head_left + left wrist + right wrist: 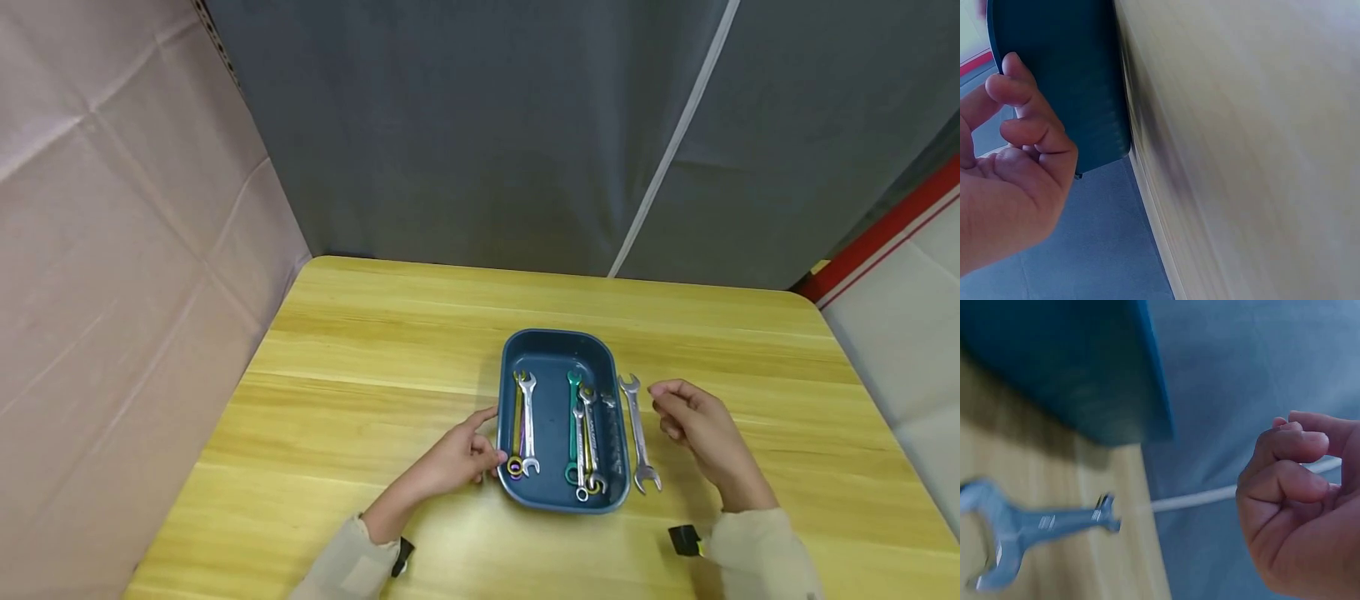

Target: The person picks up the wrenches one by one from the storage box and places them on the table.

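A dark blue tray (551,500) stands on the table with several wrenches in it. At its left rim is my left hand (459,450), thumb tip over the edge and the other fingers against the outer wall. Inside, a silver open-end wrench (528,425) lies beside a gold one (517,433) on the left. To the right, a green wrench (573,425) lies by a small silver combination wrench (580,454). A larger silver open-end wrench (639,433) lies on the table beside the tray. Right of it, my right hand (697,425) is raised, fingers loosely curled and holding nothing.
The wooden table (360,358) extends around the tray. A dark grey curtain (450,150) hangs behind its far edge. Pale sheeting (127,250) borders the left side, and a white panel with a red edge (892,242) stands at the right.
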`<state>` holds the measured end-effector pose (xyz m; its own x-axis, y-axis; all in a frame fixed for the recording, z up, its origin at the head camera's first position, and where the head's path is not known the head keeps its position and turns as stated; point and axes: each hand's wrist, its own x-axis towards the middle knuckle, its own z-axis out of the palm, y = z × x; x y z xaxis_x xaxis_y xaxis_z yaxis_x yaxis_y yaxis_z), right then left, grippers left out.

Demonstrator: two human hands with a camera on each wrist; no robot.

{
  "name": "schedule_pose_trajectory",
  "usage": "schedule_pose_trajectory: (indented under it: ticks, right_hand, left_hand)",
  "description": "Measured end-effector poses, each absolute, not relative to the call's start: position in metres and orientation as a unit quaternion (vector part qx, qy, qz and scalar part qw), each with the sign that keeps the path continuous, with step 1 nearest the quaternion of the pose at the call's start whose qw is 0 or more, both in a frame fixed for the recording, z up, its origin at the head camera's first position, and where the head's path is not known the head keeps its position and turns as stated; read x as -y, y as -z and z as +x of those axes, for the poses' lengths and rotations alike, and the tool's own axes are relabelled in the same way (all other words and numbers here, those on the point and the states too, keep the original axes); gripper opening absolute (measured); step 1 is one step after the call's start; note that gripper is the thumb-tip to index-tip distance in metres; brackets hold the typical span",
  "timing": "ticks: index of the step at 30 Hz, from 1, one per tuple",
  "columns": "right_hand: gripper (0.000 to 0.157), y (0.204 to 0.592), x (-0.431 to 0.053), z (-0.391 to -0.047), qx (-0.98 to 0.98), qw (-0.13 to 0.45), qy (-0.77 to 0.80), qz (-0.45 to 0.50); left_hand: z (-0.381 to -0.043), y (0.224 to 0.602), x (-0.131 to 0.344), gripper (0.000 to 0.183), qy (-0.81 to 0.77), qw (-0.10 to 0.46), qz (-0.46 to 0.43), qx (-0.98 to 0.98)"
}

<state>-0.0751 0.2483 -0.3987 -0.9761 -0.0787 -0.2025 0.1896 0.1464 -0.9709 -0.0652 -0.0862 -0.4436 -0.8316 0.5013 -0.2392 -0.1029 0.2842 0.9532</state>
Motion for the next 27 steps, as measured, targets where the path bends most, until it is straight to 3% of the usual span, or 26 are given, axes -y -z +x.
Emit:
schedule_pose_trajectory:
  ticks: [11, 17, 22, 27]
  right_hand:
    - [0.017, 0.387, -0.194, -0.086, -0.745, 0.144, 0.651, 0.008]
    - [0.024, 0.394, -0.174, -0.088, -0.738, 0.16, 0.655, 0.019]
    - [0.022, 0.405, -0.162, -0.089, -0.719, 0.176, 0.672, 0.028]
    - [0.031, 0.418, -0.151, -0.09, -0.728, 0.187, 0.657, 0.059]
  left_hand:
    - [-0.065, 0.443, 0.083, 0.07, -0.582, 0.263, 0.13, -0.758]
    - [-0.064, 0.442, 0.081, 0.07, -0.584, 0.267, 0.128, -0.756]
    - [-0.064, 0.442, 0.082, 0.071, -0.586, 0.27, 0.125, -0.754]
    - [-0.064, 0.442, 0.083, 0.07, -0.589, 0.272, 0.122, -0.752]
